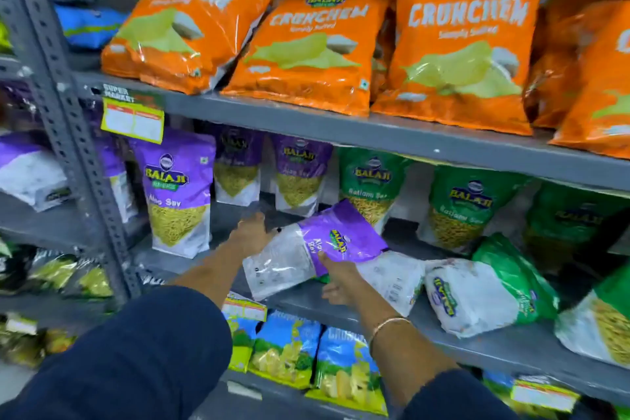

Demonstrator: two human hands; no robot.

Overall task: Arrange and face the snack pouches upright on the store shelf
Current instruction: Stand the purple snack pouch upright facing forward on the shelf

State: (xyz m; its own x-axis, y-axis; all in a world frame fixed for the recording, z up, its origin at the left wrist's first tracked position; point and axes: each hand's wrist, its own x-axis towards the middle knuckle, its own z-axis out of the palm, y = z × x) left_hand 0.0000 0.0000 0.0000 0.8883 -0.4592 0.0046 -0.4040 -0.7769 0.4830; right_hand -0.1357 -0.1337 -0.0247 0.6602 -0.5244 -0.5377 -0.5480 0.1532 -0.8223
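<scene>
The right hand point(335, 278) has its grip clamped on a purple Aloo Sev pouch point(317, 249), thumb pressed on the printed front near the lower edge, the other fingers hidden beneath. The forearm reaches up from lower right, a thin bangle point(388, 324) at the wrist. The left hand point(250, 232) is stretched forward at the pouch's upper left corner, fingers spread and curled around its white end; the pouch hides how firmly they close, so I cannot tell its grip. That arm wears a dark blue sleeve point(143, 351).

The held pouch is tilted on its side, purple end up right, white end down left, above the front of the middle shelf point(477, 351). Just beneath it, under the right hand, lies a toppled white-and-green pouch point(395, 278), and beside that a fallen green Ratlami Sev pouch point(491, 293). Behind, purple Aloo Sev pouches point(179, 191) stand upright at left, green Ratlami Sev pouches point(371, 187) upright at right. Orange Crunchem bags point(460, 48) lean on the shelf above
</scene>
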